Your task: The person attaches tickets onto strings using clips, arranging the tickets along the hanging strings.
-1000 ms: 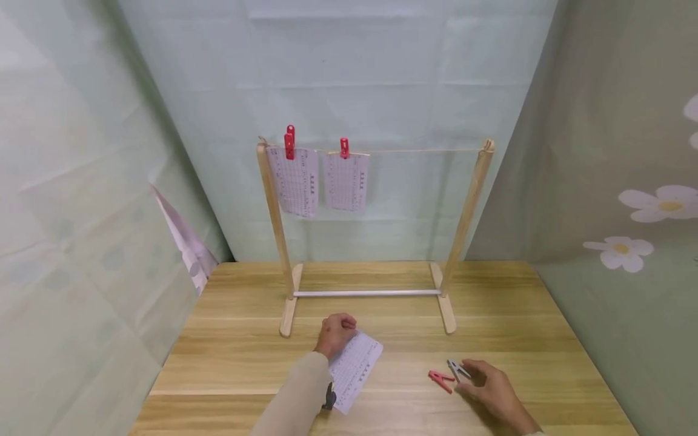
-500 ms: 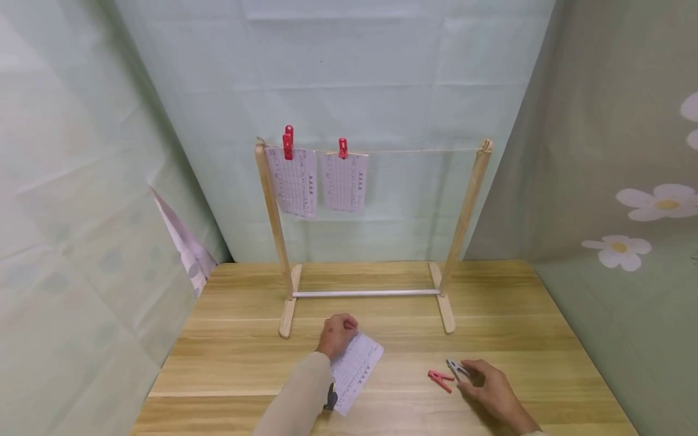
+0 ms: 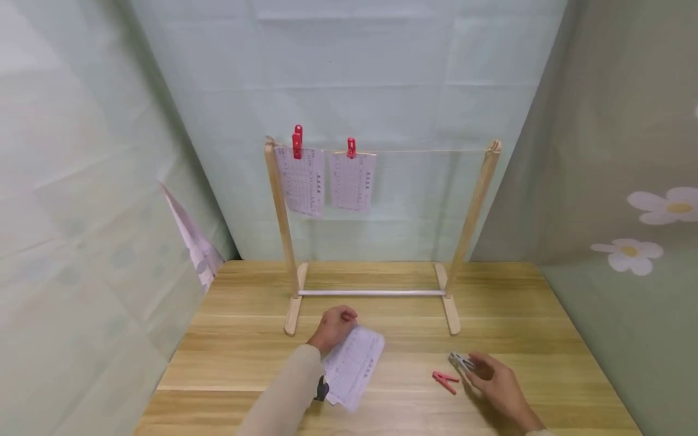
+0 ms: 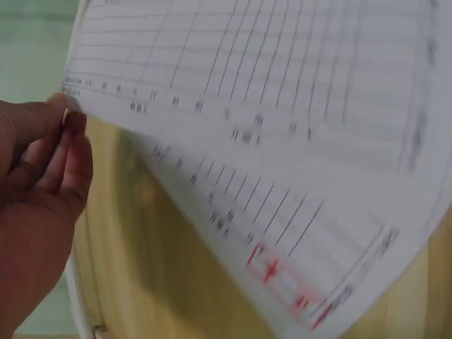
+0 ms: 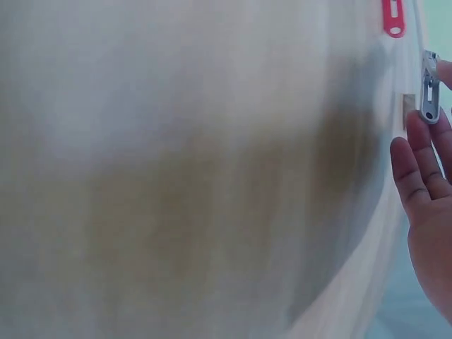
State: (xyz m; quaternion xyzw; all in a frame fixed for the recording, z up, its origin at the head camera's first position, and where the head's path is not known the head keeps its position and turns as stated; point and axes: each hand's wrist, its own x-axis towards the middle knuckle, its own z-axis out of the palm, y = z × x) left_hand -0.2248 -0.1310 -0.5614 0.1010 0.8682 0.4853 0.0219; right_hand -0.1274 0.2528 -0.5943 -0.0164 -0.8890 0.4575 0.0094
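My left hand (image 3: 334,327) pinches the top corner of a printed paper sheet (image 3: 357,363) between thumb and fingers. In the left wrist view the sheet (image 4: 247,70) is lifted off the wood and overlaps a second printed layer with red marks (image 4: 282,275). My right hand (image 3: 497,384) holds a grey clip (image 3: 462,362) between thumb and fingertips, just above the table; the right wrist view shows the clip (image 5: 429,92) at the fingertips. A red clip (image 3: 446,381) lies on the wood left of the right hand.
Behind the hands stands a wooden rack (image 3: 474,221) with a string (image 3: 425,151) across its top. Two printed sheets hang at its left side, one under red clips (image 3: 297,145), the other under a red clip (image 3: 351,147). A white bar (image 3: 376,293) joins the feet. Cloth walls surround the table (image 3: 512,315).
The left hand has moved up slightly, and the sheet in it has risen and bent. The grey clip has turned a little in my right hand and come off the table. The head view has shifted slightly.
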